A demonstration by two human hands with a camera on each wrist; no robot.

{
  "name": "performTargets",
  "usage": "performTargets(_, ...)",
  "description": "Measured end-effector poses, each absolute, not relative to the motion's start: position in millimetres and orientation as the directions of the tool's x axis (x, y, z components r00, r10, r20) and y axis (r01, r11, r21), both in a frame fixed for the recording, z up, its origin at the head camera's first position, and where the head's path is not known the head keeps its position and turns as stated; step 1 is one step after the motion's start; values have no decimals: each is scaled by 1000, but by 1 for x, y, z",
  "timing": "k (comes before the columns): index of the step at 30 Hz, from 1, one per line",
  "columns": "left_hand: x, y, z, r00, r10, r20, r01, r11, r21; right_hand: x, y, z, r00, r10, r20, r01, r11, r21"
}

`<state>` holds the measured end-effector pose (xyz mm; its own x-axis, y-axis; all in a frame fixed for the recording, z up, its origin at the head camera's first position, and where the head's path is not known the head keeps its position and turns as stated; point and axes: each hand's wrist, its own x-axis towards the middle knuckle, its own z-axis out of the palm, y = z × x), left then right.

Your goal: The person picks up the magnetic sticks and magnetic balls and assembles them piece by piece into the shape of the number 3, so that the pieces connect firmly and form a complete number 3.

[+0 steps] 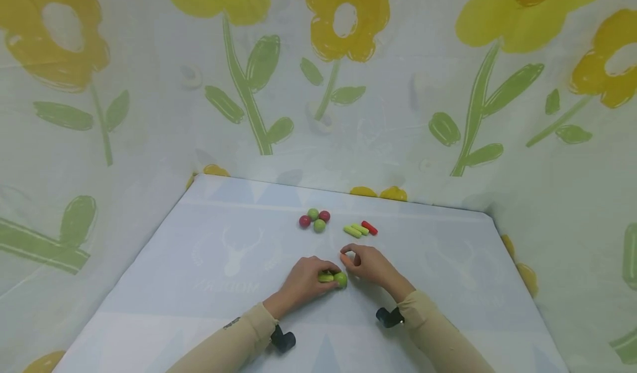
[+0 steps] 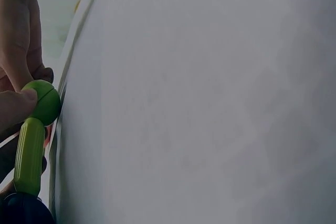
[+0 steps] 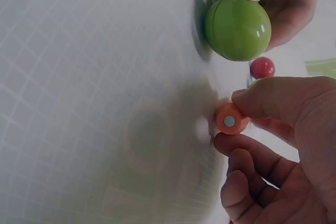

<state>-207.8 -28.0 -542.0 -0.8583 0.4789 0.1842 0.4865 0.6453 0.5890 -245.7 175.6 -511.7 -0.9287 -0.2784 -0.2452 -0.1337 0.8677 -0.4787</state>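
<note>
My left hand [image 1: 308, 279] grips a yellow-green ribbed rod [image 2: 29, 156] between thumb and fingers, low over the table. At the rod's right end sits a glossy green ball [image 3: 239, 29], with the left thumb against it. A dark blue ball [image 2: 23, 209] shows at the rod's other end in the left wrist view; the hand hides it in the head view. Just right of the green ball, my right hand [image 1: 368, 263] pinches a short orange rod [image 3: 229, 119] between thumb and index finger. A round silvery disc marks the orange rod's end, and a gap separates it from the ball.
Beyond the hands, red balls [image 1: 304, 221] and green balls [image 1: 319, 226] lie clustered on the white patterned table [image 1: 209, 301]. To their right are yellow-green rods [image 1: 352, 231] and a red rod [image 1: 369, 228]. A flower-printed cloth [image 1: 388, 119] hangs behind the table.
</note>
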Motion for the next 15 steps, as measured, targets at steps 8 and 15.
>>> performTargets(8,-207,-28,-543,-855,477,205,499,647,576,-244,179,-514,-942,-262,-210,-89,797,-597)
performTargets(15,-209,-28,-547,-853,472,223,508,652,563,-242,177,-516,-930,-259,-263,5,703,-711)
